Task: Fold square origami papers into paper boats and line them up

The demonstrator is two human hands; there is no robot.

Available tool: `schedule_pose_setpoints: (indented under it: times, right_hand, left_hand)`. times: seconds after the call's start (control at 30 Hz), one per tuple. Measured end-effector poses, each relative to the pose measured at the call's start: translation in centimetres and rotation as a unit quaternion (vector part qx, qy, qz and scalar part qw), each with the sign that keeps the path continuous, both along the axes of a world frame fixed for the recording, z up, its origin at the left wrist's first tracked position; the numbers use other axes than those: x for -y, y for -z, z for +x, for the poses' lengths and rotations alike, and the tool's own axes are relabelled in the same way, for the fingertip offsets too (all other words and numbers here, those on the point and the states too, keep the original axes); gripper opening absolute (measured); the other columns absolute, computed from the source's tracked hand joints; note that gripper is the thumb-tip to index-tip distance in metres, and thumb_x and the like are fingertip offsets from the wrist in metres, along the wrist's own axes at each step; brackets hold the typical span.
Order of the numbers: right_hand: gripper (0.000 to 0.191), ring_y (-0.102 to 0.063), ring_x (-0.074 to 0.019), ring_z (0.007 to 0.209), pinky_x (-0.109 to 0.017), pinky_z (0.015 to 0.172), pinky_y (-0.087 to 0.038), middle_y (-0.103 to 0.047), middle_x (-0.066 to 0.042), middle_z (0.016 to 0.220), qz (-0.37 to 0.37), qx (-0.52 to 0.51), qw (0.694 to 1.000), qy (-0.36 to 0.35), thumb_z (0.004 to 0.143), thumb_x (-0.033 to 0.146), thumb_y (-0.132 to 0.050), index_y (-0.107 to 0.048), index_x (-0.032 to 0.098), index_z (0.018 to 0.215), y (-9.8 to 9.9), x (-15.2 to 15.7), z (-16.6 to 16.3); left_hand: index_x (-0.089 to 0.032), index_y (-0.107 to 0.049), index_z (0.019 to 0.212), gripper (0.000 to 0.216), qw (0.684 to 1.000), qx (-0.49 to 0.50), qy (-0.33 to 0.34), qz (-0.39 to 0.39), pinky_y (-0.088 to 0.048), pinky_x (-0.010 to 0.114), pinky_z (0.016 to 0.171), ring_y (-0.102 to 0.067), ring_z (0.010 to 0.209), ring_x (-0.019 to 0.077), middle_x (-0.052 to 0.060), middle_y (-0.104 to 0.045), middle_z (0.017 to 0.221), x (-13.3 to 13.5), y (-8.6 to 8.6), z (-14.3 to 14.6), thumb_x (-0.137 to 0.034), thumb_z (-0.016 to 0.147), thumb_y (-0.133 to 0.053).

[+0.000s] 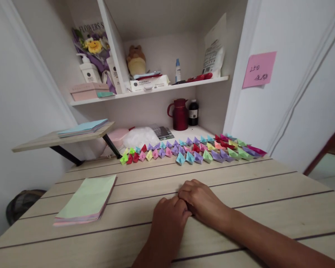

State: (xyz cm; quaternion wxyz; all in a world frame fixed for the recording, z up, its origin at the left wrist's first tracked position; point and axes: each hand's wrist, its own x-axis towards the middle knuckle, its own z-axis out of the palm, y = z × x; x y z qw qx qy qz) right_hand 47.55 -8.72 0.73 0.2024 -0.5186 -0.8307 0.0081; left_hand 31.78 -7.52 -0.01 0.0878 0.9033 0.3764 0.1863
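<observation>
My left hand (pixel 167 223) and my right hand (pixel 202 203) rest together on the wooden table (pixel 268 193), fingers curled and touching each other near the middle. Nothing shows inside either fist; whatever may be between the fingers is hidden. A stack of coloured paper sheets (pixel 88 201), pale green on top, lies to the left of my hands. Rows of several small folded paper boats (pixel 195 150) in many colours stretch across the far side of the table, well beyond my hands.
A small raised shelf (pixel 58 139) holds more paper at the far left. A dark red jug (pixel 180 114) and a dark bottle (pixel 193 112) stand in the alcove. The upper shelf (pixel 156 89) carries bottles, a plush toy and boxes. A pink note (pixel 259 69) hangs on the right wall.
</observation>
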Motion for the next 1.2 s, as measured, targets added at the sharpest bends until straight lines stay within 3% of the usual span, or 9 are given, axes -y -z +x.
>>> schedule_pose_setpoints:
  times: [0.17,0.3,0.47,0.73,1.0,1.2]
  right_hand:
    - [0.015,-0.063,-0.0183,0.093,-0.031,0.085,-0.043,-0.070,-0.004,0.097,0.005,-0.182,0.983,0.003,0.085,0.014,-0.058,-0.069,0.022,0.079,1.0,-0.7,2.3]
    - [0.018,-0.061,-0.0213,0.101,-0.035,0.090,-0.045,-0.067,-0.006,0.105,0.005,-0.225,0.974,0.028,0.083,0.012,-0.059,-0.072,0.023,0.079,1.0,-1.4,4.2]
    - [0.025,-0.057,-0.0217,0.110,-0.036,0.096,-0.042,-0.061,-0.006,0.117,-0.037,-0.225,0.973,-0.036,0.081,0.005,-0.057,-0.074,0.024,0.081,1.1,-1.2,4.2]
    - [0.037,-0.056,-0.0200,0.112,-0.036,0.099,-0.042,-0.062,-0.006,0.115,-0.079,-0.257,0.960,-0.077,0.083,0.004,-0.052,-0.066,0.026,0.110,0.3,-0.7,3.8]
    - [0.033,-0.061,-0.0201,0.101,-0.035,0.090,-0.048,-0.064,-0.006,0.114,-0.082,-0.331,0.940,0.023,0.085,0.014,-0.053,-0.061,0.024,0.116,0.4,-0.7,3.6]
    - [0.023,-0.065,-0.0219,0.090,-0.034,0.081,-0.050,-0.071,-0.006,0.099,-0.097,-0.360,0.921,0.110,0.088,0.028,-0.053,-0.067,0.021,0.105,0.5,-0.6,3.4]
  left_hand:
    - [-0.022,-0.058,0.091,0.015,0.987,0.071,-0.054,-0.132,-0.035,0.027,0.067,-0.054,0.073,0.0160,-0.004,-0.061,0.074,-0.8,-0.3,-1.4,-0.018,0.078,-0.064]
    - [-0.022,-0.054,0.106,0.033,0.972,0.105,-0.082,-0.196,-0.036,0.027,0.067,-0.052,0.069,0.0142,-0.004,-0.057,0.078,-1.5,-0.4,-2.4,-0.016,0.075,-0.061]
    - [-0.028,-0.049,0.125,0.052,0.969,0.127,-0.054,-0.204,-0.038,0.027,0.071,-0.049,0.068,0.0123,-0.003,-0.054,0.089,-1.7,-0.4,-2.5,-0.013,0.075,-0.057]
    - [-0.029,-0.059,0.116,0.048,0.980,0.080,-0.008,-0.184,-0.036,0.032,0.079,-0.049,0.085,0.0187,0.000,-0.058,0.092,-1.1,-0.5,-2.3,-0.011,0.071,-0.059]
    - [-0.030,-0.057,0.120,0.049,0.977,0.092,-0.019,-0.194,-0.035,0.032,0.080,-0.050,0.085,0.0193,-0.001,-0.061,0.088,-1.2,-0.3,-2.2,-0.013,0.074,-0.059]
    - [-0.030,-0.059,0.119,0.048,0.979,0.093,-0.024,-0.178,-0.036,0.032,0.079,-0.051,0.084,0.0191,-0.001,-0.062,0.089,-1.2,-0.2,-1.9,-0.013,0.075,-0.060]
